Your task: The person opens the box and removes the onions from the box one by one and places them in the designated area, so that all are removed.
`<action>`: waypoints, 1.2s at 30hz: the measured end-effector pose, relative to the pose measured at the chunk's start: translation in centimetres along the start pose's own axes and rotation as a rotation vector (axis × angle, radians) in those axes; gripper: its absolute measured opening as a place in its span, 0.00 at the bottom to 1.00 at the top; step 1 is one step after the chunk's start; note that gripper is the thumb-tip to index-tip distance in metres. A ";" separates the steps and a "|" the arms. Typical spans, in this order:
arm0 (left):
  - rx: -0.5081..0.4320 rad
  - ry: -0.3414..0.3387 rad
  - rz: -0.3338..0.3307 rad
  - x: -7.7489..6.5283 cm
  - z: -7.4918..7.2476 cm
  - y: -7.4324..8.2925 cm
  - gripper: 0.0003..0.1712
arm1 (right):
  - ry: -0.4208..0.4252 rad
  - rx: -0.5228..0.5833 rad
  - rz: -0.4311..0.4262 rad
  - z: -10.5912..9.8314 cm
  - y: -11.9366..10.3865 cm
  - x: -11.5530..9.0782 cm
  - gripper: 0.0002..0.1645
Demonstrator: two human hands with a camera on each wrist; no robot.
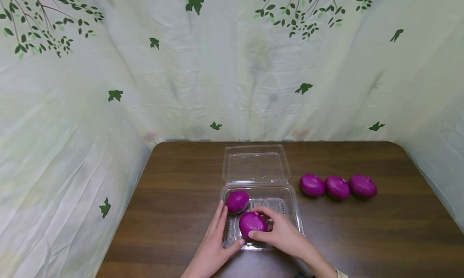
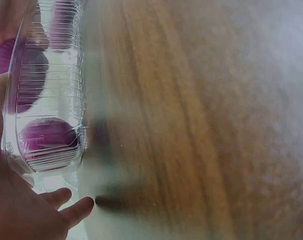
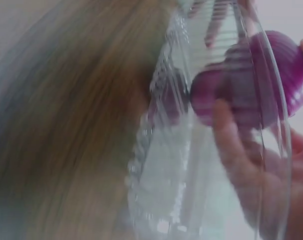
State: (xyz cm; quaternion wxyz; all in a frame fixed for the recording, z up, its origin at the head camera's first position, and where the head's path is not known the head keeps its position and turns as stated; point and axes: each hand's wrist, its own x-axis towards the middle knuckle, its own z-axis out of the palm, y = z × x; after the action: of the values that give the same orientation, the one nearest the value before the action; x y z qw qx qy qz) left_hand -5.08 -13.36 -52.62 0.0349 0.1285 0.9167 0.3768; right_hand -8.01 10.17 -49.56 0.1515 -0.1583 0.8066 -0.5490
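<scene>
My right hand [image 1: 280, 232] holds a red onion [image 1: 252, 225] between thumb and fingers, low over the front part of a clear plastic clamshell container [image 1: 297, 217]. A second red onion [image 1: 237, 201] lies in the container's back left corner. My left hand [image 1: 214, 241] rests along the container's left side, its fingers straight and its thumb at the front rim. In the left wrist view, both onions show through the clear wall [image 2: 66, 95], with my left hand [image 2: 26, 210] beside it. The right wrist view is blurred; there the held onion [image 3: 281, 65] appears partly behind the wall.
Three more red onions [image 1: 337, 187] sit in a row on the brown wooden table [image 1: 174, 181], right of the container. The container's hinged lid [image 1: 256, 164] lies folded back behind it. A leaf-patterned cloth [image 1: 232, 68] hangs behind the table and at its sides.
</scene>
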 end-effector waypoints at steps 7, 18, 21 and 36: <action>-0.009 -0.007 -0.029 0.0 0.1 0.1 0.60 | 0.062 0.119 0.024 -1.2 0.1 -1.6 0.34; -0.005 -0.002 -0.030 -0.1 0.0 0.2 0.60 | 0.247 0.273 -0.061 -3.1 0.4 -3.0 0.32; -0.003 -0.007 -0.030 -0.1 0.0 0.1 0.60 | 0.281 0.291 -0.063 -3.5 0.6 -3.5 0.31; -0.006 -0.022 -0.040 0.0 0.1 0.2 0.60 | 0.410 0.214 -0.064 -5.8 1.6 -5.4 0.30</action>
State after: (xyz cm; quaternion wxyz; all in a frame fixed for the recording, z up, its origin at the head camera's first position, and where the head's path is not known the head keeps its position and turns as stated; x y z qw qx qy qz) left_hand -5.01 -13.20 -52.54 0.0528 0.1143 0.9175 0.3772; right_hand -5.72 17.82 -48.63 -0.0171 -0.0523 0.7522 -0.6566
